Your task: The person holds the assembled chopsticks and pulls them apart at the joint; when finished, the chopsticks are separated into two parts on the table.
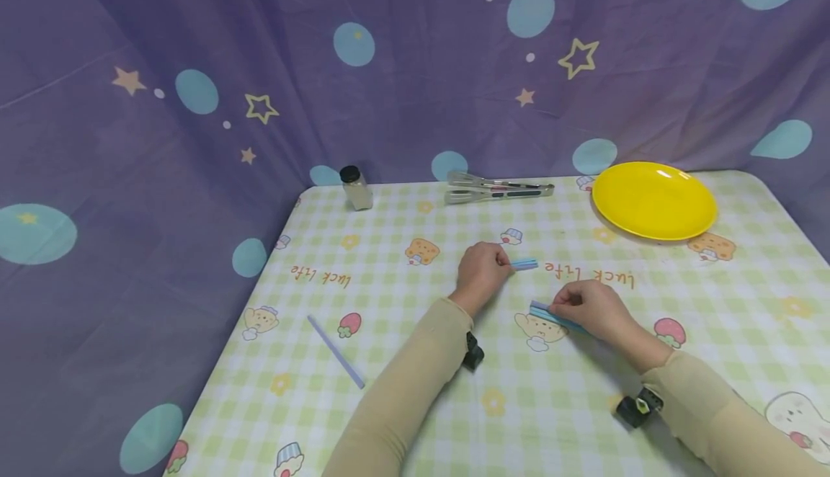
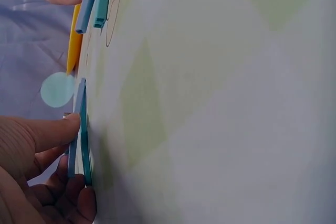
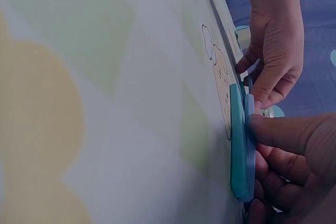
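My left hand [image 1: 482,269] pinches slim plastic bag clips [image 1: 525,264], one periwinkle and one teal, just above or on the tablecloth. To the right and nearer, my right hand [image 1: 598,310] grips another pair of bag clips [image 1: 540,310] in the same colours. In the left wrist view, the left thumb presses the periwinkle clip [image 2: 79,129], with the teal clip [image 2: 85,150] beside it. The right wrist view has the right thumb against a periwinkle clip [image 3: 250,156] alongside a teal clip [image 3: 238,145]. A single periwinkle clip [image 1: 336,351] lies left of my left forearm.
Along the back of the table stand a small black-capped jar [image 1: 357,189] and, lying flat, metal tongs [image 1: 499,190]. A yellow plate [image 1: 655,202] sits at the back right. A purple patterned curtain [image 1: 415,88] hangs behind the checked tablecloth [image 1: 428,426].
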The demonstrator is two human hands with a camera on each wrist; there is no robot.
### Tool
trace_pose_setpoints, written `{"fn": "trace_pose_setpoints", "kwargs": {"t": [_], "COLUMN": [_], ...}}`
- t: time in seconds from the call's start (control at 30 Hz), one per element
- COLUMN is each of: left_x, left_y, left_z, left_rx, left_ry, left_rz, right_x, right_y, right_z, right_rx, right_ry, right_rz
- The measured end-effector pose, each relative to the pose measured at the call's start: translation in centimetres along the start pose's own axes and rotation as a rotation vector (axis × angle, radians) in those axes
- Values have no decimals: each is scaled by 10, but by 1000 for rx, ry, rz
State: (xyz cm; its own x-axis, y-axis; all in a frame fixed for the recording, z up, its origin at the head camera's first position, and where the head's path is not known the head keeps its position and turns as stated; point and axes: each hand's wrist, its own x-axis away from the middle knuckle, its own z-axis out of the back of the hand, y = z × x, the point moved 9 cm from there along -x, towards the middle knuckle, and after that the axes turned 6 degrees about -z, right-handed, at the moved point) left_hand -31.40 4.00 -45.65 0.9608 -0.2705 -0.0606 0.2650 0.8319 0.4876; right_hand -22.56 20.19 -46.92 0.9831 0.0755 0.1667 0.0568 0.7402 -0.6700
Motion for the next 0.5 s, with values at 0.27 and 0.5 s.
{"fn": "trace_pose_setpoints", "kwargs": {"t": [0.27,0.5], "left_x": [-2,-3], "left_y": [-1,0], "left_z": [0,-2], "left_rx": [-58,-90], "left_ry": [-19,-28], "left_rz": [7,4], "right_x": [-1,-3], "right_y": [-1,1], "right_z": [-1,-2], "right_rx": [13,22], "right_ry": [-16,-31], "right_rz": [-4,1]}}
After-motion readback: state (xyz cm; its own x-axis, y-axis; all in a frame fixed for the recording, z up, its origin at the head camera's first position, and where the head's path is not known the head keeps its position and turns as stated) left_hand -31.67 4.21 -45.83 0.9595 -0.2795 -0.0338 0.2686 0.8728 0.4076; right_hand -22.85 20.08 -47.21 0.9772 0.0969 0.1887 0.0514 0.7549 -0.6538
